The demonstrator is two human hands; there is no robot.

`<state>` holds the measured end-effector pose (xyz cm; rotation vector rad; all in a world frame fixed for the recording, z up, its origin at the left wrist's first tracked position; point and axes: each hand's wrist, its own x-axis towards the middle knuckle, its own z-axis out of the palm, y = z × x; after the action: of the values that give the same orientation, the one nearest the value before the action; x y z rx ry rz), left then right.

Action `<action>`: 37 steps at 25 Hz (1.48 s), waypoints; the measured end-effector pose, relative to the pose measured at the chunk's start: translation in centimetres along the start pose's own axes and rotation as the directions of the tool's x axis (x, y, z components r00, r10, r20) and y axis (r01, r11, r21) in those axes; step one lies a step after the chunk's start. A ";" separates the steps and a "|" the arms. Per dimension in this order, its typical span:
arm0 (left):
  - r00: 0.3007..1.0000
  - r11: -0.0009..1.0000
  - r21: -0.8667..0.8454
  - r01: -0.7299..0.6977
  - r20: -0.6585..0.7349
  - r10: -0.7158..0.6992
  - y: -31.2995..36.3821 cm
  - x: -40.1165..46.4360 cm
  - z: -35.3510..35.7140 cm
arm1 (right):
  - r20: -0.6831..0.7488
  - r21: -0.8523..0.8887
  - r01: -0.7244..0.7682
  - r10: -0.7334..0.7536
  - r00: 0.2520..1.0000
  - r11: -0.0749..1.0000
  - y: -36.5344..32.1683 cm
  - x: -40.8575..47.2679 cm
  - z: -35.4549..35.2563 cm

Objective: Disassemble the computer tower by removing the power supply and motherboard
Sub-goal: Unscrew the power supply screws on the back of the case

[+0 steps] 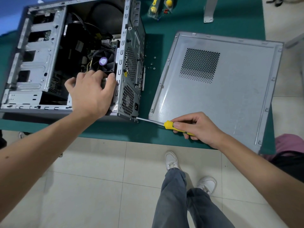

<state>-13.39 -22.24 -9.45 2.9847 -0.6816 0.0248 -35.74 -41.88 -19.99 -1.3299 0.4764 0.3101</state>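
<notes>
left of the frame on the green tabletop [230,22], the open computer tower [70,60] has the left hand [89,94] curled over its power supply while the right hand [195,127] pinches a yellow screwdriver [169,125] at its rear corner

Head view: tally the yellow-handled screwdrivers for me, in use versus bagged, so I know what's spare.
In use: 1, the screwdriver held by the right hand, tip at the case rear corner.
Bagged at the table's far side: 2, the bagged screwdrivers.
Total: 3
</notes>
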 end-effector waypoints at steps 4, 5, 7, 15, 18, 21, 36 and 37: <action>1.000 1.000 0.002 0.002 0.004 -0.002 0.0 0.0 0.0 | 0.005 -0.018 0.012 -0.012 1.000 1.000 -0.1 0.0 -0.2; 1.000 1.000 0.004 0.002 0.004 -0.002 0.0 0.0 0.0 | 0.004 -0.030 0.019 -0.019 1.000 0.999 -0.2 0.0 -0.2; 1.000 1.000 0.006 0.003 0.005 -0.003 -0.1 0.0 0.0 | -0.003 -0.046 0.032 -0.033 0.999 0.998 -0.3 0.2 -0.4; 1.000 1.000 0.001 0.005 0.004 -0.005 0.0 0.0 0.0 | -0.048 -0.021 0.053 -0.054 0.997 0.998 -0.8 0.7 -1.1; 1.000 1.000 0.008 0.005 0.007 -0.005 0.0 0.1 0.0 | -0.059 -0.025 0.034 -0.035 0.998 0.999 -0.6 0.6 -1.1; 1.000 1.000 0.008 0.007 0.007 -0.007 0.0 0.1 0.0 | -0.028 0.030 -0.007 0.007 1.000 1.000 -0.4 0.7 -1.0; 1.000 1.000 0.005 0.004 0.005 -0.004 -0.1 0.1 0.1 | -0.311 0.168 0.052 0.003 0.950 0.984 -0.8 0.7 -0.8; 1.000 1.000 0.005 0.003 0.004 -0.003 -0.1 0.1 0.1 | -0.324 0.202 0.065 0.004 0.946 0.977 -0.7 0.6 -0.7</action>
<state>-13.30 -22.20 -9.55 2.9919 -0.6778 0.0206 -34.98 -42.76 -19.83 -1.1821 0.7423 0.0113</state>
